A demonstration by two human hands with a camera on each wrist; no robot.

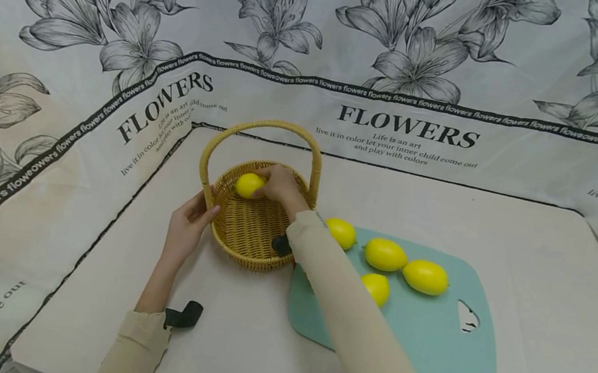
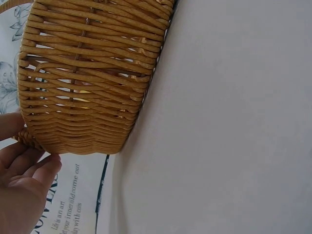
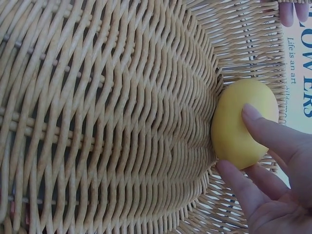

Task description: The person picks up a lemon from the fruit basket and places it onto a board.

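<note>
A round wicker basket point(image 1: 253, 262) with a tall arched handle stands on the white tablecloth. My left hand point(image 1: 187, 228) grips its left side where the handle meets the rim; in the left wrist view the thumb and fingers point(image 2: 45, 173) are on either side of the rim. Inside the basket, my right hand point(image 1: 282, 188) holds a yellow lemon point(image 1: 248, 186) at the far left wall. The right wrist view has the thumb on top of the lemon point(image 3: 239, 129) and the other fingers beneath it, close against the weave.
Right of the basket lies a light blue-green cutting board point(image 1: 426, 347) with a handle slot. Several more lemons point(image 1: 385, 255) lie on it, one partly hidden by my right sleeve point(image 1: 350, 310). A flower-printed cloth point(image 1: 422, 63) rises behind and at both sides.
</note>
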